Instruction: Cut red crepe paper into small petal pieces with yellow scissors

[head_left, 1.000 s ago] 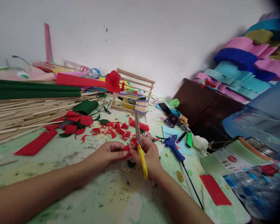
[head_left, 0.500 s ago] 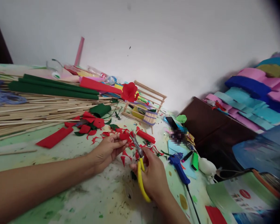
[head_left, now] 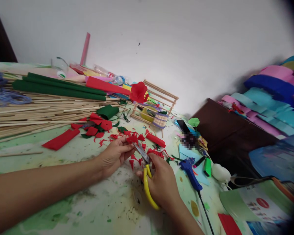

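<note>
My left hand (head_left: 119, 152) pinches a small piece of red crepe paper (head_left: 131, 139) between thumb and fingers. Yellow-handled scissors (head_left: 147, 182) are in my right hand (head_left: 163, 181), its fingers closed round the grips. The blades point up and left, their tips against the red piece; they look nearly closed. Around both hands lie red paper scraps (head_left: 134, 161), and a rolled red strip (head_left: 155, 139) rests just beyond the scissors. Left of my left hand are cut red petals (head_left: 106, 124) and a folded red strip (head_left: 61, 139).
Wooden sticks (head_left: 39, 114) and dark green paper rolls (head_left: 63, 88) cover the left side. A stick rack (head_left: 160, 119) with a red paper flower (head_left: 138, 92) stands at the back. To the right lie a blue glue gun (head_left: 191, 173), a green container (head_left: 245, 202) and a brown box (head_left: 220, 124).
The scissor blades have drawn closer together at the red piece, whose outline now looks curved. The camera view has shifted slightly, while both hands stay nearly in place.
</note>
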A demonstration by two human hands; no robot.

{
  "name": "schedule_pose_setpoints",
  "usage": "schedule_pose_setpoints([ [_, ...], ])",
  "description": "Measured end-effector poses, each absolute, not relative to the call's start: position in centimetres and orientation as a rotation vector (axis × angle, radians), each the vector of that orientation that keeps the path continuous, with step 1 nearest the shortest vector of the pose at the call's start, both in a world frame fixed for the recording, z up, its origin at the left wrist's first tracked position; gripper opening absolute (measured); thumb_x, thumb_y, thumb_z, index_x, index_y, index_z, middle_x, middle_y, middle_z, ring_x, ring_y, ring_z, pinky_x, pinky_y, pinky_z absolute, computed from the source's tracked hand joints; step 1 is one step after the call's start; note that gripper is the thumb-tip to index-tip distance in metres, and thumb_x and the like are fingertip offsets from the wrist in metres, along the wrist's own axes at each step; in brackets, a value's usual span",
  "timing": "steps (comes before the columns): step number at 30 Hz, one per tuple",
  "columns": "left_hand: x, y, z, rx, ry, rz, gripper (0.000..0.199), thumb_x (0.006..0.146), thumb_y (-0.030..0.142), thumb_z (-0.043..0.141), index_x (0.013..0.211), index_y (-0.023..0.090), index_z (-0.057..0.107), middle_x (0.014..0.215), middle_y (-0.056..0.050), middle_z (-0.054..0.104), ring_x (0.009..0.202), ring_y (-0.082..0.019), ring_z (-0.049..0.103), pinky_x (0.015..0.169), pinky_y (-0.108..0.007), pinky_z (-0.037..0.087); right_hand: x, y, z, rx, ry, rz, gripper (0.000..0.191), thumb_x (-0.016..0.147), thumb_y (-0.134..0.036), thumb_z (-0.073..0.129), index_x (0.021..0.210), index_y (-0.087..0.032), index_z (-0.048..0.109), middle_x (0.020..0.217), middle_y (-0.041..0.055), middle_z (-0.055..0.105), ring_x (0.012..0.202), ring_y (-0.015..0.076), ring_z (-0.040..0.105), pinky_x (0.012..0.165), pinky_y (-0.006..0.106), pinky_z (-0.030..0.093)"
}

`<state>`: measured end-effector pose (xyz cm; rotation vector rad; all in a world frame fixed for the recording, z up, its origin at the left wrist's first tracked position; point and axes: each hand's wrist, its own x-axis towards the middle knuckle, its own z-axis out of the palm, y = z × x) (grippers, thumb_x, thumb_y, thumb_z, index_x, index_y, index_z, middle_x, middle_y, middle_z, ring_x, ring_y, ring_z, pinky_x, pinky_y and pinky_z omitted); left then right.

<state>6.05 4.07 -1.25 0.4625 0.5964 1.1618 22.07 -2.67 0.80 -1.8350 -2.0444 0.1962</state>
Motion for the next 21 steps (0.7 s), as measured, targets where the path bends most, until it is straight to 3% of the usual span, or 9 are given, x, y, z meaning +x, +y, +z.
schedule_pose_setpoints([
  [21,5.99,3.82,-1.30,0.513,0.591,1.035,0.020,0.075,-0.004,0.060,0.079,0.013,0.068,0.079,-0.004,0.070,0.066,-0.009,0.066,0.061,-0.014,0.056,22.08,-2.57,0.93,-1.834,-2.057,0.202,0.043,0.075,-0.038,0.063,0.113,-0.019,0.059,0.093,0.0080,0.065,0.080,0.0225,0.058,0.064,0.029,0.039],
])
